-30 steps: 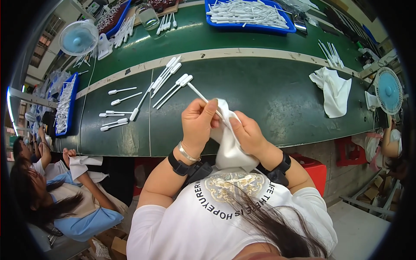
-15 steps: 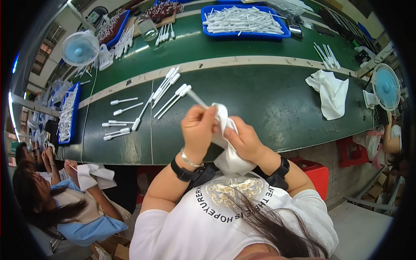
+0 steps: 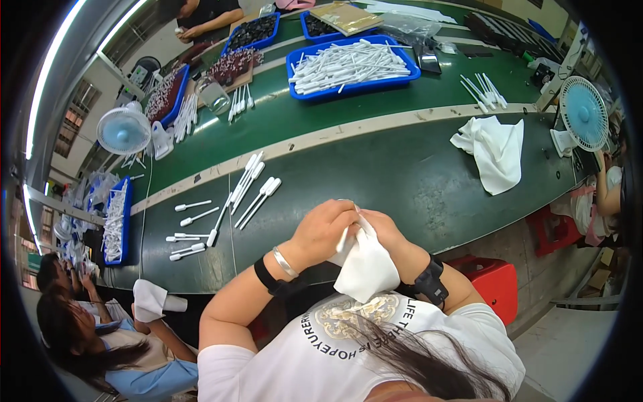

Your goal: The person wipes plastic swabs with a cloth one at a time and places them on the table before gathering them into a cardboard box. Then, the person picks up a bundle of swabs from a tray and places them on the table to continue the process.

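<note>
- Cloth of soft white fabric (image 3: 367, 271) hangs bunched between my hands, in front of my chest by the table's near edge.
- My left grip (image 3: 327, 231) is curled closed around a slim white plastic stick (image 3: 342, 239), whose end pokes out below my fingers against the cloth; the rest is hidden.
- My right grip (image 3: 390, 236) pinches the same cloth, just beside my left.
- Loose white paddle-headed sticks (image 3: 270, 188) lie on the dark green table (image 3: 402, 194), to my left.
- Beyond them, a shallow blue plastic tray (image 3: 375, 85) holds a heap of white sticks.
- A crumpled white spare cloth (image 3: 501, 157) lies to my right.
</note>
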Available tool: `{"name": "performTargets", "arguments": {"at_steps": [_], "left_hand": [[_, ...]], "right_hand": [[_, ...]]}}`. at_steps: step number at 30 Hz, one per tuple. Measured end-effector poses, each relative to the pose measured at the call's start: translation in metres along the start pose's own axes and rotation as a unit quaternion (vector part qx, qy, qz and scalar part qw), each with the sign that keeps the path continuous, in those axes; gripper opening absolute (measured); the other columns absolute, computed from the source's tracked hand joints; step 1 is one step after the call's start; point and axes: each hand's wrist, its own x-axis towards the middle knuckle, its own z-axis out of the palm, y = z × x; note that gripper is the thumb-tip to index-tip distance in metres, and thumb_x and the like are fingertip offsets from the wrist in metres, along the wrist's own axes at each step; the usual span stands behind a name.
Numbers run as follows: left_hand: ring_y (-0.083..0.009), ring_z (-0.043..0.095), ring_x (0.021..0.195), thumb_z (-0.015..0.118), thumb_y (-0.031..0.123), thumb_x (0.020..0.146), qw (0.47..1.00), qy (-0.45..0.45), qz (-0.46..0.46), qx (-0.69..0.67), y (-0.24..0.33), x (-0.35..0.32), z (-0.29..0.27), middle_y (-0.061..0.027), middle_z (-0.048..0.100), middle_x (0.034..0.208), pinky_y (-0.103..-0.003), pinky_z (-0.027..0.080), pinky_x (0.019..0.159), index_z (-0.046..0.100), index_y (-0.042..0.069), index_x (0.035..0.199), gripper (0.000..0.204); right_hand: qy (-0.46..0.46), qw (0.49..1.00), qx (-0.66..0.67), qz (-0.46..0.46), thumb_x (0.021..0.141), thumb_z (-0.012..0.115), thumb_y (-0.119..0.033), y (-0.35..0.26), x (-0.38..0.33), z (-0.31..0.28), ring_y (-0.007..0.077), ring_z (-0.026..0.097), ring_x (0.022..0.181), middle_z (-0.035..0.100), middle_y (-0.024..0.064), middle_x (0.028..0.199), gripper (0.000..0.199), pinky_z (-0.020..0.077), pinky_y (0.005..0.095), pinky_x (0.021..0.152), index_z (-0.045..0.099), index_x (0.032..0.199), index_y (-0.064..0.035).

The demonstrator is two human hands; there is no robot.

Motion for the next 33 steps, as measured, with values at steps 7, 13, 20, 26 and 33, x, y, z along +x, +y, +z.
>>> {"name": "performTargets", "arguments": {"at_steps": [7,13,20,26,33], "left_hand": [[-0.0198,0.057,0.076,0.046,0.022,0.089,0.899,-0.149,-0.376,-0.168,-0.059,0.119,-0.027,-0.0130,0.059,0.075,-0.032,0.045,0.067,0.054,0.001,0.090,0.023],[-0.0345,0.058,0.086,0.055,0.019,0.081,0.957,-0.138,-0.232,0.104,-0.188,0.202,0.018,-0.0213,0.061,0.085,-0.038,0.045,0.077,0.056,0.001,0.096,0.023],[-0.0382,0.053,0.097,0.046,0.001,0.075,0.968,-0.052,-0.175,0.173,-0.199,0.249,0.076,-0.0227,0.056,0.098,-0.043,0.044,0.082,0.055,0.002,0.097,0.023],[-0.0371,0.051,0.098,0.044,-0.001,0.076,0.981,0.011,-0.139,0.138,-0.211,0.225,0.042,-0.0218,0.056,0.094,-0.042,0.044,0.081,0.056,0.004,0.099,0.026],[-0.0249,0.062,0.068,0.054,0.008,0.076,0.933,-0.269,-0.238,0.025,-0.153,0.155,-0.084,-0.0142,0.062,0.074,-0.033,0.049,0.065,0.061,0.000,0.086,0.015]], "right_hand": [[0.026,0.990,0.064,-0.123,0.092,0.042,-0.017,-0.027,-0.012,0.006,0.0128,0.058,0.082,0.059,0.0058,0.098,0.027,0.0477,0.0255,0.073,0.051,0.111,-0.0003],[0.027,0.990,-0.063,-0.126,0.091,0.045,-0.017,-0.016,-0.008,0.009,0.0118,0.057,0.083,0.059,0.0038,0.096,0.026,0.0467,0.0249,0.074,0.051,0.111,-0.0024],[0.050,0.991,-0.067,-0.100,0.091,0.046,-0.017,-0.013,-0.007,0.002,0.0103,0.055,0.085,0.058,0.0029,0.097,0.027,0.0452,0.0244,0.075,0.051,0.112,-0.0017],[0.050,0.995,-0.048,-0.071,0.091,0.045,-0.013,-0.013,-0.005,0.008,0.0105,0.056,0.084,0.058,0.0023,0.095,0.024,0.0460,0.0237,0.074,0.051,0.111,-0.0023],[0.069,0.992,-0.070,-0.078,0.087,0.048,-0.010,-0.023,-0.007,0.004,0.0111,0.056,0.082,0.058,0.0042,0.093,0.022,0.0463,0.0238,0.073,0.051,0.107,-0.0009]]}}
